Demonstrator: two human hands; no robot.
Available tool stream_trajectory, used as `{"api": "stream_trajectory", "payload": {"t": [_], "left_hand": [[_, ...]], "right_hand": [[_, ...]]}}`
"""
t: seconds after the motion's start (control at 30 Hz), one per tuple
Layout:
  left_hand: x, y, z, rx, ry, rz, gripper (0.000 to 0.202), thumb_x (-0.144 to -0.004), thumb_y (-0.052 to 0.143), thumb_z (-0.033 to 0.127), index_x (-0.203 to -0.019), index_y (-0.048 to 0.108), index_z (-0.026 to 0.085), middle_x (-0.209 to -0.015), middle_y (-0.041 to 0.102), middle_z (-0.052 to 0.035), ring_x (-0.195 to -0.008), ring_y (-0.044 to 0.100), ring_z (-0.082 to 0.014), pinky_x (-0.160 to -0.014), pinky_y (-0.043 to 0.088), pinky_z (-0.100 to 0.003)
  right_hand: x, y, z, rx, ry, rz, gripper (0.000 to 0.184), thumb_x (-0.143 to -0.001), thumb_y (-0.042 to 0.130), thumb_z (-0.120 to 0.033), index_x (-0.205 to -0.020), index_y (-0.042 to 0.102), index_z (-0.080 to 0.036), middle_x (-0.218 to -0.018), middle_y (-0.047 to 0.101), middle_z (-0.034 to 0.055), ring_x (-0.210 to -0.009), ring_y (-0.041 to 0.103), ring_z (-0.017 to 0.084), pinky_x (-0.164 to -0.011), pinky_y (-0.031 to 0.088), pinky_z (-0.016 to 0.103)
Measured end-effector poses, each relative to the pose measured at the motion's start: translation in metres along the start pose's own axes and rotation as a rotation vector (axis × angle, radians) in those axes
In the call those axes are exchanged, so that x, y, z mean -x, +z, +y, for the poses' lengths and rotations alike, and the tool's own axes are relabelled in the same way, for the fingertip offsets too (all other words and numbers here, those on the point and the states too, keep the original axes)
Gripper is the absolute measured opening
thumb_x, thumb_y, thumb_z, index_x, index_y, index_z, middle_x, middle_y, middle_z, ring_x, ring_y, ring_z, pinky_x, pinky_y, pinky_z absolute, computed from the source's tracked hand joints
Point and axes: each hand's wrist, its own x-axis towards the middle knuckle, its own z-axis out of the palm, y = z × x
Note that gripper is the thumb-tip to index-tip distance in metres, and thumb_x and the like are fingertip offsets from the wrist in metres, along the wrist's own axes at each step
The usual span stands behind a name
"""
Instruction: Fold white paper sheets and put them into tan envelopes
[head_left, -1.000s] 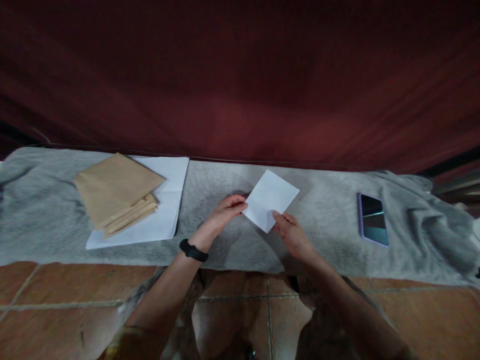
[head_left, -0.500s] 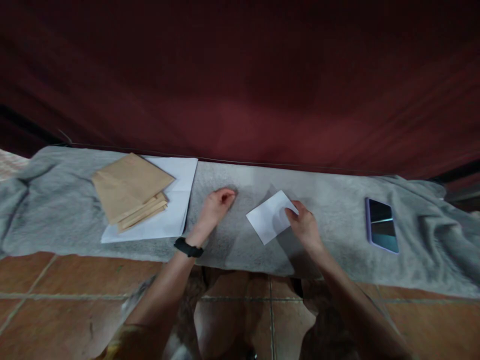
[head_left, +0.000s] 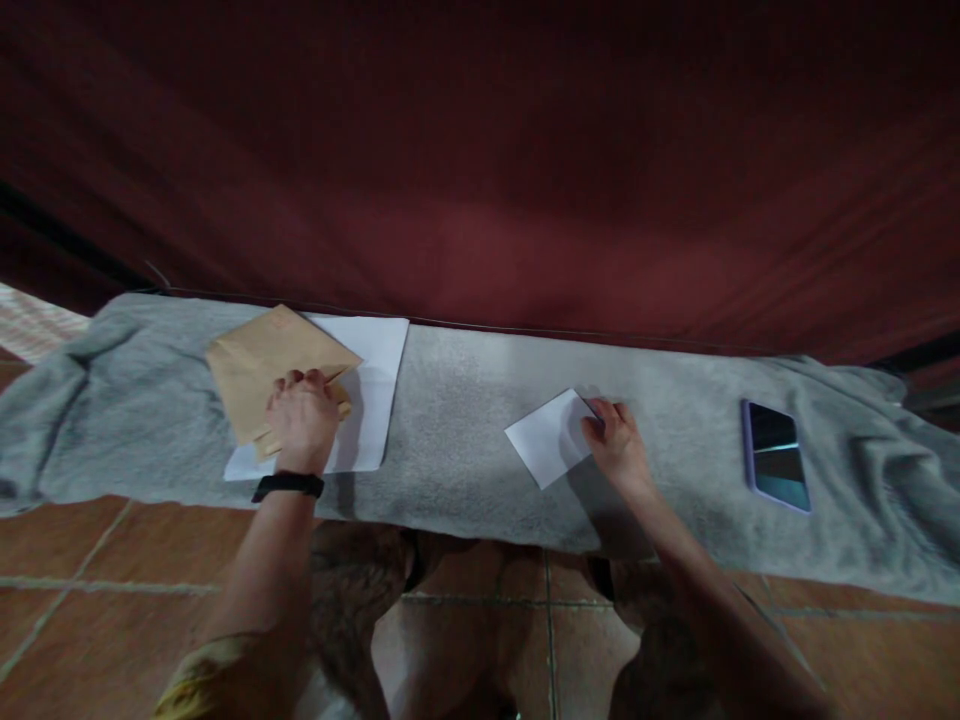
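Paper (head_left: 546,440), white and four-cornered, sits just right of centre in the lower half of the frame, set askew over the grey cloth (head_left: 457,440); whether it rests flat or is raised a little is hard to tell. The right hand (head_left: 621,450) has it pinched between thumb and fingers at its right-hand corner, with the rest of the sheet reaching out to the left.

Well apart from it, left of centre, the left hand (head_left: 304,415) lies over the brown paper stack (head_left: 281,345), knuckles up and fingers bent. Its fingertips are hidden, so I cannot tell whether it grips a piece or only rests there. The stack lies on larger white sheets (head_left: 381,400), which show along its right and lower sides.

The step in hand looks like keeping the paper ready on one side while getting at the brown stack on the other. From here, the next move seems to call for fingertips parting one brown piece from those under it, without dragging the sheets.

Farther out, a phone (head_left: 778,455) lies at the right of the frame, and dark red fabric (head_left: 480,250) fills the upper half.
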Motion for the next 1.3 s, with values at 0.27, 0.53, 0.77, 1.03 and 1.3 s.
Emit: {"api": "stream_trajectory", "payload": {"t": [0.27,0.53,0.77,1.03,1.3], "left_hand": [[0.08,-0.011,0.123,-0.045,0.497,-0.038,0.021,-0.099,0.044,0.017,-0.099,0.065,0.016,-0.091,0.068,-0.0108,-0.09,0.065,-0.0263,-0.077,0.048,-0.036],[0.146,-0.006,0.187,0.099,0.865,-0.142,0.02,-0.094,0.051,0.008,-0.106,0.064,0.016,-0.101,0.072,-0.0097,-0.095,0.068,-0.024,-0.083,0.053,-0.036],[0.152,0.0,0.187,0.336,0.892,-0.233,0.022,-0.095,0.05,0.012,-0.108,0.067,0.019,-0.104,0.072,-0.0112,-0.103,0.067,-0.027,-0.092,0.054,-0.043],[0.099,0.004,0.163,0.422,0.932,-0.331,0.109,-0.074,0.078,0.064,-0.16,0.024,0.024,-0.169,0.019,-0.0171,-0.156,0.013,-0.0396,-0.123,0.01,-0.066],[0.104,0.02,0.151,0.359,0.92,-0.538,0.126,-0.068,0.084,0.06,-0.163,0.005,0.035,-0.169,0.017,-0.0162,-0.156,0.015,-0.0381,-0.122,0.005,-0.068]], "right_hand": [[0.01,-0.011,-0.048,-0.462,-0.061,-0.103,0.036,-0.099,0.046,-0.044,-0.125,0.066,-0.028,-0.118,0.07,0.0078,-0.108,0.064,0.026,-0.1,0.049,0.044],[0.027,0.01,-0.081,-1.078,0.32,-0.263,0.052,-0.087,0.063,-0.05,-0.135,0.055,-0.03,-0.11,0.074,0.0028,-0.102,0.068,0.021,-0.098,0.052,0.038],[0.016,0.01,-0.08,-1.069,0.248,-0.355,0.03,-0.082,0.057,-0.034,-0.11,0.066,-0.027,-0.107,0.074,0.0026,-0.107,0.067,0.022,-0.106,0.049,0.039],[0.0,-0.009,-0.052,-0.904,0.259,-0.592,0.025,-0.081,0.054,-0.034,-0.098,0.07,-0.026,-0.086,0.074,0.0007,-0.087,0.069,0.021,-0.078,0.057,0.033],[-0.006,-0.006,-0.041,-0.878,0.219,-0.558,0.029,-0.084,0.057,-0.047,-0.098,0.067,-0.024,-0.092,0.074,0.0006,-0.088,0.069,0.019,-0.08,0.056,0.031]]}}
